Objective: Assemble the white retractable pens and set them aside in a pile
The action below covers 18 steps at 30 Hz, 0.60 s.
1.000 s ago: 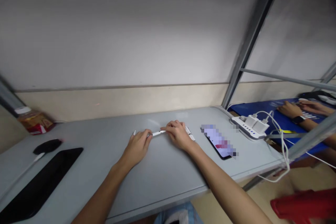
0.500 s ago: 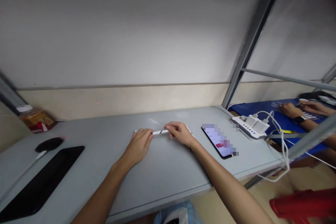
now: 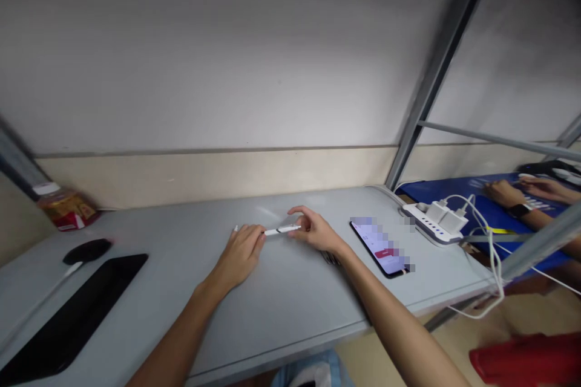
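In the head view a slim white pen (image 3: 276, 231) with a dark band lies level between my two hands, just over the grey desk. My left hand (image 3: 242, 254) is closed over its left part, palm down, and a white tip (image 3: 235, 228) pokes out past the knuckles. At the pen's right end is my right hand (image 3: 318, 233), with the index finger raised in an arch and the thumb below, spread apart around that end. Partly hidden under the right wrist are some thin dark items (image 3: 331, 258) that I cannot make out.
Right of my hands a phone (image 3: 379, 248) lies lit. Beyond it is a white power strip (image 3: 431, 224) with plugs and cables. On the left are a bottle (image 3: 68, 208), a black mouse-like device (image 3: 87, 251) and a black tablet-like slab (image 3: 77, 314). Another person's hands (image 3: 506, 193) work over a blue desk.
My right thumb and index finger have parted from their pinch on the pen, and the index finger has lifted. More of the pen's right end shows. The left hand keeps its place.
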Tool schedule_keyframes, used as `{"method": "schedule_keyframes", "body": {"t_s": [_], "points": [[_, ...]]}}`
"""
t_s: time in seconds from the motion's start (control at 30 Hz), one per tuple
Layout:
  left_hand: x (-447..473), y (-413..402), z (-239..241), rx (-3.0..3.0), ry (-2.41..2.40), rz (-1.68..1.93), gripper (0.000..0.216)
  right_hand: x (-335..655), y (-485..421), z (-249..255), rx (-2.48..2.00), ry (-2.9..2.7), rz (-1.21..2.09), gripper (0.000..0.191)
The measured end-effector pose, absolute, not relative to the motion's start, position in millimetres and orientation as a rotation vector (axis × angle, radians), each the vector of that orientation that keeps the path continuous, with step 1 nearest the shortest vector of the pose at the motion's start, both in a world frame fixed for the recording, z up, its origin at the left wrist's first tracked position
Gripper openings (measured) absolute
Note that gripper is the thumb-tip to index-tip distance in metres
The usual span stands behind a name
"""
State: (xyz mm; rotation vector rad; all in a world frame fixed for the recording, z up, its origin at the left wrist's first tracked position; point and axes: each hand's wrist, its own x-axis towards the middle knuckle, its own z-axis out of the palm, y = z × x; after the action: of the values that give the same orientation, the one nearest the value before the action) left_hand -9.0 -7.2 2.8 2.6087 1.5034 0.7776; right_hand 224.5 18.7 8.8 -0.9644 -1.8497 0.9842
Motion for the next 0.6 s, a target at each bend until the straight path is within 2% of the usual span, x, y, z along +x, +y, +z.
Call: {"method": "schedule_keyframes", "body": {"t_s": [0.03, 0.1, 0.2, 0.27, 0.33, 0.43, 0.5, 0.57, 0.6], "points": [[-9.2, -7.1, 2.5, 2.605, 1.508, 0.780, 0.029, 225.3, 18.7, 9.1, -0.955, -1.851, 0.991, 0.040], [-9.7, -6.9, 1.6, 2.599, 1.512, 0.785, 0.029, 226.3, 18.8, 8.7, -0.985, -1.895, 1.022, 0.029], [-10.1, -6.9, 0.8, 2.601, 1.496, 0.797, 0.029, 226.6, 18.9, 7.6, -1.051, -1.946, 1.043, 0.038], [-9.9, -7.0, 1.1, 2.604, 1.488, 0.803, 0.029, 226.7, 18.7, 7.7, -1.024, -1.916, 1.009, 0.034], [-9.3, -7.1, 2.1, 2.600, 1.493, 0.799, 0.028, 227.0, 18.6, 8.2, -0.973, -1.884, 0.975, 0.041], [-7.9, -8.0, 4.1, 2.593, 1.497, 0.787, 0.028, 227.4, 19.0, 8.3, -0.994, -1.927, 0.972, 0.028], [-7.3, -8.9, 5.1, 2.594, 1.491, 0.778, 0.029, 227.2, 19.0, 8.2, -1.042, -1.947, 0.977, 0.038], [-7.4, -9.6, 5.4, 2.593, 1.485, 0.784, 0.029, 226.9, 18.3, 8.5, -1.040, -1.905, 0.966, 0.031], [-7.6, -9.8, 5.3, 2.591, 1.480, 0.787, 0.029, 226.8, 17.9, 8.9, -1.016, -1.877, 0.961, 0.036]]}}
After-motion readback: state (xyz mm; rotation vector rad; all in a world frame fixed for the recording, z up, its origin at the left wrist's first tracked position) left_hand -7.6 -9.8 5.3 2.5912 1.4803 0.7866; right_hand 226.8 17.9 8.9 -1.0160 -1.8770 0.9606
